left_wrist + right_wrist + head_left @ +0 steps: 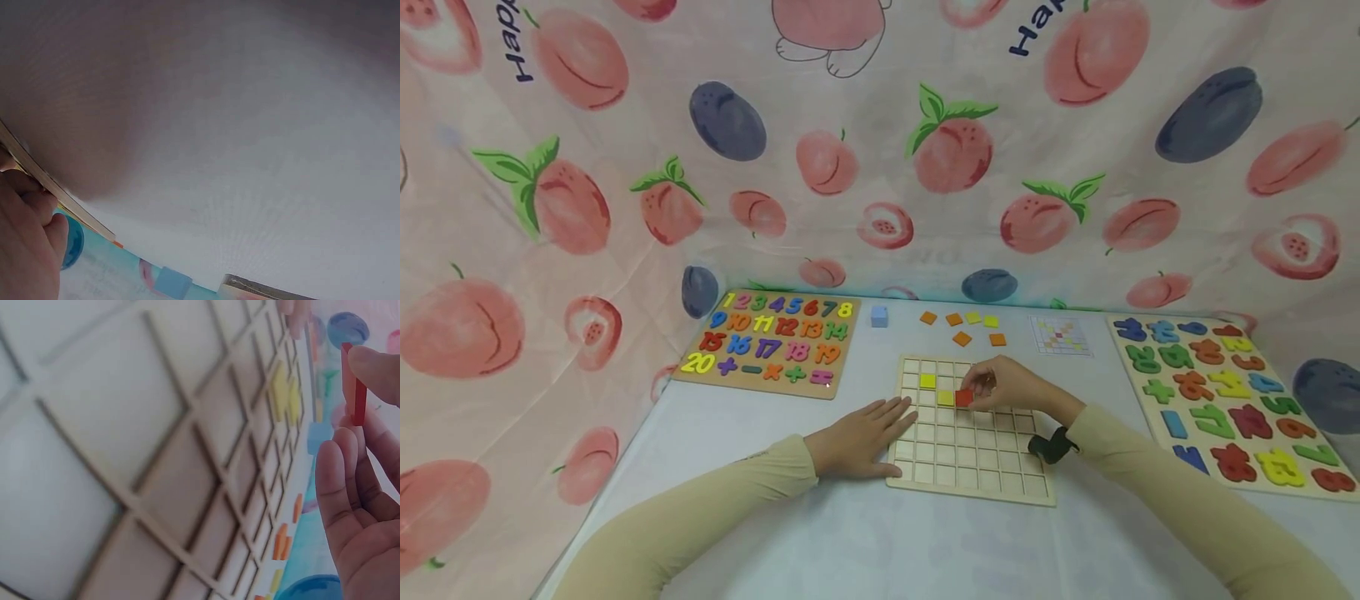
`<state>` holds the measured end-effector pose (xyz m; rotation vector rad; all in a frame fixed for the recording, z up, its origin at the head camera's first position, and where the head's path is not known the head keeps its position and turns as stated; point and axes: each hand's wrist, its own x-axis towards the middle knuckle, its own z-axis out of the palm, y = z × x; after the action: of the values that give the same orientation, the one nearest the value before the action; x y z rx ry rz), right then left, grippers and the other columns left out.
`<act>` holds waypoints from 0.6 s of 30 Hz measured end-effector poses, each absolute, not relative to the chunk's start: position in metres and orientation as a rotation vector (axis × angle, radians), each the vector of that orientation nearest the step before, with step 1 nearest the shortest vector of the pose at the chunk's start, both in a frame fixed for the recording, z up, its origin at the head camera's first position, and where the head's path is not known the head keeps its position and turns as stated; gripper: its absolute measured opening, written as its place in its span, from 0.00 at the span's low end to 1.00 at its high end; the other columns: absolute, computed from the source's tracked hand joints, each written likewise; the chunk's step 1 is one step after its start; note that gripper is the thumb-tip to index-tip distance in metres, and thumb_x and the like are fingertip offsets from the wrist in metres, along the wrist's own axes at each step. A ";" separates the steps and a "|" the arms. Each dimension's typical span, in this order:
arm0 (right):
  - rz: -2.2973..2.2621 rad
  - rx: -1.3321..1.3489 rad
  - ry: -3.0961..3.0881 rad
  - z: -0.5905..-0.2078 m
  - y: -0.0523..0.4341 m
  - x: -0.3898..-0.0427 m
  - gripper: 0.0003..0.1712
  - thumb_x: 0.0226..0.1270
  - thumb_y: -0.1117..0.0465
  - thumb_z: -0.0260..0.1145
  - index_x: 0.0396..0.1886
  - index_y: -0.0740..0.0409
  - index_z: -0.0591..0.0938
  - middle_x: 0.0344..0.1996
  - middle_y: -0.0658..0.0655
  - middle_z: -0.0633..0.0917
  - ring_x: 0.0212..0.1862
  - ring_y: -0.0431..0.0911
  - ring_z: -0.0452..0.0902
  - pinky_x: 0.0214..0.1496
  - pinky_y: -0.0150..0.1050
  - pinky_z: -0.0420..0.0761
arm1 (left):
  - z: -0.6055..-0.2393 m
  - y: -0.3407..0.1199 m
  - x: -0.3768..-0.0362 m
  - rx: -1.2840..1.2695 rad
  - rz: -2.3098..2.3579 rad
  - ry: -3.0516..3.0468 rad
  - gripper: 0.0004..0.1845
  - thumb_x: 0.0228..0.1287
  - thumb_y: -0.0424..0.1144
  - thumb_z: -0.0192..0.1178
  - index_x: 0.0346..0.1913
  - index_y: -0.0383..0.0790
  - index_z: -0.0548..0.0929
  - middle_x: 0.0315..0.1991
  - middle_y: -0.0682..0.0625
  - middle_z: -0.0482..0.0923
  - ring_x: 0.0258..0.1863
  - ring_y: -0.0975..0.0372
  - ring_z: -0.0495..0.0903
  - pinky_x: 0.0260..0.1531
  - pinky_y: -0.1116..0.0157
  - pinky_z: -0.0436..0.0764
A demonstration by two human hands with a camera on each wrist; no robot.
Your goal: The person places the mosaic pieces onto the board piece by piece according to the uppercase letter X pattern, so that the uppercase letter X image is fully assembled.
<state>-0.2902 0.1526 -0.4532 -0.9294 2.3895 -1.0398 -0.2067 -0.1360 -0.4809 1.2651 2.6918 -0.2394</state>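
Note:
A wooden grid board [966, 479] lies on the table, with yellow tiles [928, 381] in two of its cells. My right hand [1007, 386] is over the board's upper part and pinches a red tile [963, 398] beside the nearer yellow one. In the right wrist view the red tile [360, 394] stands on edge between thumb and fingers, apart from the grid. My left hand [859, 440] rests at the board's left edge, its fingers straight and spread. Only part of that hand [28, 237] shows in the left wrist view.
Beyond the grid lie several loose orange tiles [961, 339] and yellow tiles [991, 322]. A blue cube [879, 317] stands left of them, a printed pattern card [1060, 336] right. Number boards [745, 386] [1255, 482] flank the table. A printed cloth hangs behind.

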 end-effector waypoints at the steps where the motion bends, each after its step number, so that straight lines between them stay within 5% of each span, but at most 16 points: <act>1: -1.040 -0.924 2.386 -0.456 0.153 -0.290 0.13 0.52 0.61 0.73 0.37 0.61 0.84 0.26 0.53 0.83 0.28 0.38 0.76 0.32 0.31 0.79 | -0.481 -0.136 -0.207 1.268 -0.236 2.693 0.46 0.65 0.69 0.39 0.75 0.42 0.44 0.76 0.44 0.41 0.76 0.55 0.44 0.74 0.60 0.51; 18: -1.031 -0.893 2.364 -0.471 0.158 -0.284 0.14 0.48 0.61 0.76 0.34 0.60 0.84 0.25 0.53 0.82 0.27 0.37 0.74 0.30 0.29 0.78 | -0.483 -0.136 -0.208 1.259 -0.261 2.696 0.46 0.65 0.69 0.37 0.75 0.43 0.42 0.76 0.44 0.40 0.76 0.56 0.43 0.74 0.61 0.50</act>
<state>-0.2844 0.1575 -0.4713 -0.8930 2.3642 -1.0308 -0.2081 -0.1357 -0.4833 1.2594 2.6963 -0.2612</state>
